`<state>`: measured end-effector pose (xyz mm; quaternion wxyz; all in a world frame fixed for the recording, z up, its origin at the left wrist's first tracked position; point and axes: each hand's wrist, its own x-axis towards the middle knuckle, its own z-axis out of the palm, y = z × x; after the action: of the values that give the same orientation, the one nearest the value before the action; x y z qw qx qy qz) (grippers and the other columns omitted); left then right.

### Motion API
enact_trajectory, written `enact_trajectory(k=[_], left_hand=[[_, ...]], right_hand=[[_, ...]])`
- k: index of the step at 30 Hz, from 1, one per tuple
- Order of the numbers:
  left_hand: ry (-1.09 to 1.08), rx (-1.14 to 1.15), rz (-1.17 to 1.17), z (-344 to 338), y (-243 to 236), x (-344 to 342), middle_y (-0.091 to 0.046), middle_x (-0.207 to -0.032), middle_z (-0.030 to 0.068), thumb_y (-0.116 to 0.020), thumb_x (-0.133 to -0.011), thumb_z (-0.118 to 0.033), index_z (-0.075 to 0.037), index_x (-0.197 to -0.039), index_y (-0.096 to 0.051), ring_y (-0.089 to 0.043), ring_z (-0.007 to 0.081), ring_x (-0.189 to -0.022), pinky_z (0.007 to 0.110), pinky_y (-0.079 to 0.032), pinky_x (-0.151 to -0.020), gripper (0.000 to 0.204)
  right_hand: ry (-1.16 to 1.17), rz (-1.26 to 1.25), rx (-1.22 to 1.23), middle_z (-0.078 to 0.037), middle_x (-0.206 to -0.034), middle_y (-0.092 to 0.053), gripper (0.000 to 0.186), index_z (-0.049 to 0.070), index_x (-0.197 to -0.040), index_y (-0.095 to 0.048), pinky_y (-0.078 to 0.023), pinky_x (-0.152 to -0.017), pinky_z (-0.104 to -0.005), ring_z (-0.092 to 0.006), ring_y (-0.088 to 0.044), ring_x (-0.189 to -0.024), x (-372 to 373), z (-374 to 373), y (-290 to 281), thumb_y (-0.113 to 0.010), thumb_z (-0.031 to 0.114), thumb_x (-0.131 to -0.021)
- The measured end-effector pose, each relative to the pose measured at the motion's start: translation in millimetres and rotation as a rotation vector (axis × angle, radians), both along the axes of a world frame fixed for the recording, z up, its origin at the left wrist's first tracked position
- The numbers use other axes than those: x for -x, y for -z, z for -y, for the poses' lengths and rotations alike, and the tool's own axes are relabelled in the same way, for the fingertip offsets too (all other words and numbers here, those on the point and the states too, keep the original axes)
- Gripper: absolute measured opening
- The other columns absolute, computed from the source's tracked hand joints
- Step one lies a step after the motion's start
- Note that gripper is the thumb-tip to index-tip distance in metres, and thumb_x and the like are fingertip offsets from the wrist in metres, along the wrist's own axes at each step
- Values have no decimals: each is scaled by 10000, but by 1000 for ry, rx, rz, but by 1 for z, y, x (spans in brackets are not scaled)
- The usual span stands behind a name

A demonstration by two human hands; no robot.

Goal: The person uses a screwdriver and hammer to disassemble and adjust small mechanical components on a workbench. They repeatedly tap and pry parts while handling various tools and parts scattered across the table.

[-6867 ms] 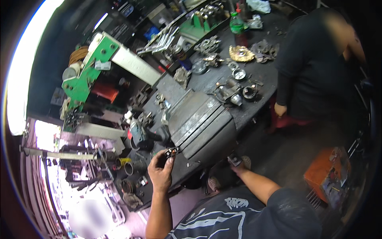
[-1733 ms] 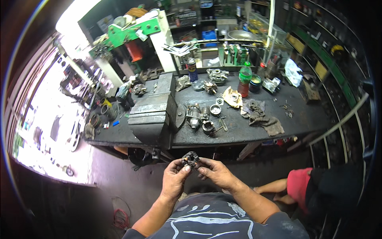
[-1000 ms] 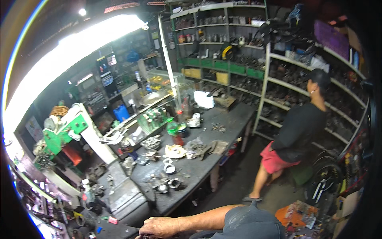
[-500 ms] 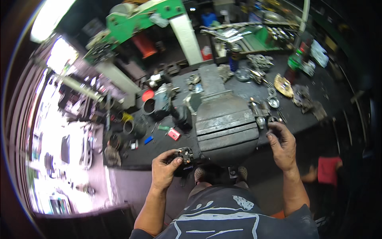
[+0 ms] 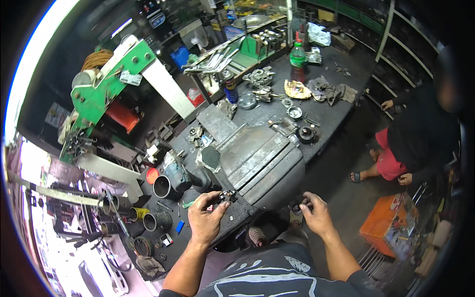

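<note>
My left hand (image 5: 207,218) pinches a small dark part with coppery and silvery bits (image 5: 227,196), possibly a brush holder, between thumb and fingers. It is above the bench edge, left of the big bench vise (image 5: 267,166). Beyond the vise's front right side, my right hand (image 5: 317,214) hangs over the floor. Its thumb and fingers are pressed together, and whatever dark thing may be between them is too small to name. A round dark part (image 5: 307,133) lies on the bench at the vise's right, near a metal ring (image 5: 294,113).
On the dark workbench (image 5: 277,74) stand a green-capped bottle (image 5: 298,62), a spray can (image 5: 229,86), rags (image 5: 331,92) and metal cylinders (image 5: 162,187). A green press frame (image 5: 118,74) rises at left. At right are another person (image 5: 415,128) and an orange box (image 5: 383,222).
The view has swung to the right, bringing the other person and orange box into sight. My right hand has moved from beside the vise down toward my body. My left hand still holds the part.
</note>
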<state>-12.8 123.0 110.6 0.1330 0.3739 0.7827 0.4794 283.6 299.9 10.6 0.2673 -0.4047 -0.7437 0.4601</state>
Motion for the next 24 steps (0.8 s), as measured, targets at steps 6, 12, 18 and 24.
enact_trajectory(k=[6, 12, 18, 24], left_hand=[[78, -42, -146, -1, -4, -4, -803, -983, 121, -955, -811, -180, -11, -1058, -802, -752, 229, -891, 335, -565, -805, 336], [8, -46, -63, 1, 10, -14, -804, -991, 113, -960, -808, -142, 3, -1024, -796, -740, 233, -897, 343, -566, -876, 308], [-10, -87, -14, -3, 2, -18, -800, -1034, 121, -939, -854, -116, 11, -1064, -798, -746, 211, -966, 329, -574, -908, 283], [-19, -72, -56, -2, 2, -14, -797, -1034, 115, -913, -883, -84, 31, -1102, -789, -738, 194, -953, 307, -561, -888, 277]], right_hand=[[37, 77, -62, -221, -1198, -731, 385, -29, -1284, -670, -596, -919, -438, -369, -742, -1050, 9, -10, 7, -773, 59, -923], [110, 35, -22, -214, -1201, -735, 367, -1, -1312, -675, -582, -957, -451, -401, -731, -1088, 2, -6, 42, -750, 142, -983], [191, 123, 667, -218, -1490, -600, 547, 73, -1580, -496, -537, -1077, -444, -311, -675, -1271, -5, 9, 183, -620, 256, -1080], [-166, 439, 384, -173, -1635, -499, 769, 189, -1658, -403, -373, -1277, -457, -421, -435, -1546, 15, 30, 250, -736, 270, -970]])
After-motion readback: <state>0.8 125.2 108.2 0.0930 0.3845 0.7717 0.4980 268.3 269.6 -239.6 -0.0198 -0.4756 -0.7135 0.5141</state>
